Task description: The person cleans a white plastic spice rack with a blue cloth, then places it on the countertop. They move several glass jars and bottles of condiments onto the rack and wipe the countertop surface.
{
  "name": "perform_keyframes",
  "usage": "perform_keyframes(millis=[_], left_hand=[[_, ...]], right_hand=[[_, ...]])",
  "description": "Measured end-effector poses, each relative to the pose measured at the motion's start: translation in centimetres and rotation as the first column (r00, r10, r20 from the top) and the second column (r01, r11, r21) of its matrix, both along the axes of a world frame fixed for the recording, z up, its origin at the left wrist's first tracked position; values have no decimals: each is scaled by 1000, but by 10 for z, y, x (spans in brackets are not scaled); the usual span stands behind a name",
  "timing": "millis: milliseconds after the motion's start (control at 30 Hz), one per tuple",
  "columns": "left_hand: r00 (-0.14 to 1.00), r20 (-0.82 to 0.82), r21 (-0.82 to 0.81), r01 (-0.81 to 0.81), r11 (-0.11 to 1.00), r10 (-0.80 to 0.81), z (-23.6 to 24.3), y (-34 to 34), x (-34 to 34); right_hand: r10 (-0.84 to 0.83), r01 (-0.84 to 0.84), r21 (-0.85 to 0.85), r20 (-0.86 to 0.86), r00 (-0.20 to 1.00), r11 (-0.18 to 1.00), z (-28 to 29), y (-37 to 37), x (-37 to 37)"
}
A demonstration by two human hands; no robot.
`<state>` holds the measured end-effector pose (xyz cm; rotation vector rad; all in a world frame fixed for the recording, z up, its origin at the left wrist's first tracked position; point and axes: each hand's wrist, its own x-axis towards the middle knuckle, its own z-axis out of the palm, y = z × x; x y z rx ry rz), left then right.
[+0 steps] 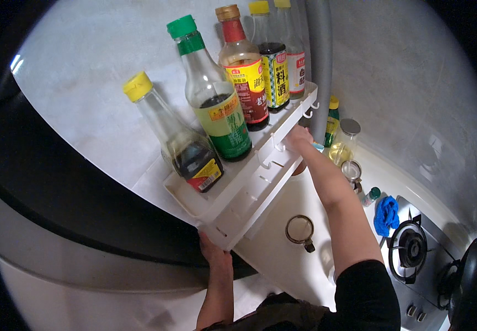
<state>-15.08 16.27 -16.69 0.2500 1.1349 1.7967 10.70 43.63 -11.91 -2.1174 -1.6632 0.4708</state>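
A tilted white two-tier rack (244, 190) with hooks along its front edge stands against the wall. On its upper tier are several glass bottles: a yellow-capped bottle of dark liquid (186, 151), a green-capped bottle (222, 118), a brown-capped sauce bottle (244, 71), and two yellow-capped bottles (274, 74) at the far end. My left hand (214, 251) is closed round the rack's near lower corner, its fingertips partly behind it. Reaching to the rack's far end, my right hand (298, 139) is between the tiers, its fingers mostly hidden.
Right of the rack, the white counter (282, 265) holds a clear jar with a metal clasp (300, 229), a lidded jar of yellow liquid (343, 143) and a green-capped shaker (372, 196). A blue cloth (386, 215) lies beside the gas burner (411, 248). A grey pipe (319, 66) rises behind.
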Motion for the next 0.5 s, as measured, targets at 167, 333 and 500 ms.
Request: perform_keyframes(millis=[167, 333, 500], left_hand=[[999, 28, -57, -14, 998, 16, 2, 1, -4], [999, 32, -58, 14, 998, -13, -1, -1, -4], [987, 19, -21, 157, 987, -157, -12, -3, 1]], right_hand=[[70, -70, -4, 87, 994, 998, -5, 2, -6], [378, -393, 16, 243, 894, 919, -42, 37, 22], [385, -392, -13, 215, 897, 920, -61, 42, 64]])
